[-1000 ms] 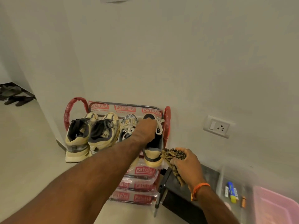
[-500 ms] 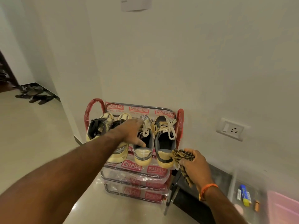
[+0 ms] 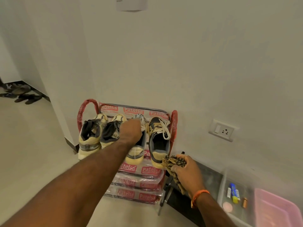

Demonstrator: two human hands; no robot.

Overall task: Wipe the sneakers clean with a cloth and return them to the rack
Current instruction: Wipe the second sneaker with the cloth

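At the far left, by the dark skirting, some sandals [image 3: 27, 99] lie on the floor, too dim and small to sort into pairs. On the top shelf of the plastic-wrapped shoe rack [image 3: 89, 104] four sneakers stand heel toward you, side by side and touching. The leftmost cream sneaker [image 3: 89, 140] shows in full; the second cream sneaker [image 3: 109, 135] is partly covered on its right by your arm. Your left hand [image 3: 131, 132] lies over the mouth of the third sneaker [image 3: 136, 153], so only its heel and a bit of toe show; your fingers curl down out of sight, and you cannot tell whether they grip it or simply rest on it. The fourth sneaker [image 3: 159, 141], with white laces, stands against the rack's red right end. Your right hand [image 3: 186, 171] is closed around a bunched checked cloth [image 3: 172, 163], held just beside that sneaker's heel; whether cloth and heel touch is unclear. An orange wristband [image 3: 199, 194] circles that wrist. Lower right, a clear bin [image 3: 224, 182] holds small items, and a pink tub [image 3: 277, 208] is blurred and cut off by the edge.
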